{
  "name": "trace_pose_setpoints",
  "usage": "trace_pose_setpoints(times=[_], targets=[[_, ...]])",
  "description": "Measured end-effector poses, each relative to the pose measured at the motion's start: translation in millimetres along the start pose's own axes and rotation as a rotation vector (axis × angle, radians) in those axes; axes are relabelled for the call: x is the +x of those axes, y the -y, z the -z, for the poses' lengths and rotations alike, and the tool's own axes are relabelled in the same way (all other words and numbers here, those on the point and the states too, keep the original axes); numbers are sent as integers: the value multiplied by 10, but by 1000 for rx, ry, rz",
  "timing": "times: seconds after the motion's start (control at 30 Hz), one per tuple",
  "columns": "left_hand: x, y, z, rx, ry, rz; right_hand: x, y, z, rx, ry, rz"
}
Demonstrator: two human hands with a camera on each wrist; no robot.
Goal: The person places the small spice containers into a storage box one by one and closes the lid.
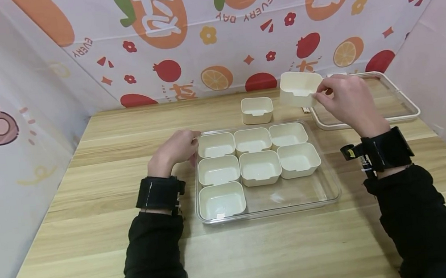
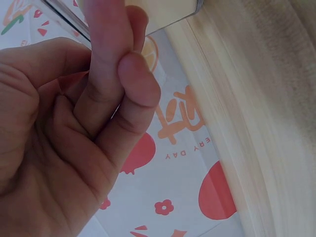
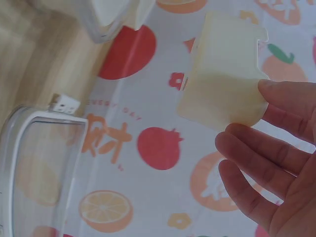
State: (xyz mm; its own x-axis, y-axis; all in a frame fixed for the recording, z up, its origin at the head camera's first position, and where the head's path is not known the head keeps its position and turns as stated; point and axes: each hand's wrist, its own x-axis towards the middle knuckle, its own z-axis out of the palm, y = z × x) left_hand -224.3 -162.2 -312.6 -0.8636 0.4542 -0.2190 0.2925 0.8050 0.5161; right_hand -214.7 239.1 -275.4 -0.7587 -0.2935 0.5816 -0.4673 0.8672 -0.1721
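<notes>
One cream box [image 1: 298, 101] is held up right of centre in the upper part of the head view, its open side facing up, and the right hand [image 1: 350, 100] pinches it by its right-hand wall, so most of the box juts out to the left of the fingertips. At the centre of the frame, the left hand [image 1: 176, 147] grips the clear tray [image 1: 289, 194] at its upper left corner.

Seven more cream boxes [image 1: 260, 171] sit inside this tray: three along the top row, three in the middle row and one at the lower left. A single box [image 1: 258, 114] stands apart on the table [image 1: 298, 248], just above the tray's top edge. One clear lid [image 1: 384, 96] with a pale rim lies at the upper right.

The right arm reaches up from the lower right corner, wrist bent leftward; in its wrist view the lowest finger stands clear of the box. The left arm rises from the bottom, its hand angled to the right with curled fingers.
</notes>
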Motion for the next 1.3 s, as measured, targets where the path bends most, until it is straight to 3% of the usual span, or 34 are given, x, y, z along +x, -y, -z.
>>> trace_pose_setpoints(times=[0.37, 0.77, 1.3], targets=[[-10, 5, -12, -7, 4, 8, -82, 158, 98, 55, -55, 59], [-9, 5, -19, -10, -10, -15, -208, 248, 155, 77, -74, 91], [-3, 9, -15, -9, -1, 11, -360, 424, 204, 139, -90, 172]])
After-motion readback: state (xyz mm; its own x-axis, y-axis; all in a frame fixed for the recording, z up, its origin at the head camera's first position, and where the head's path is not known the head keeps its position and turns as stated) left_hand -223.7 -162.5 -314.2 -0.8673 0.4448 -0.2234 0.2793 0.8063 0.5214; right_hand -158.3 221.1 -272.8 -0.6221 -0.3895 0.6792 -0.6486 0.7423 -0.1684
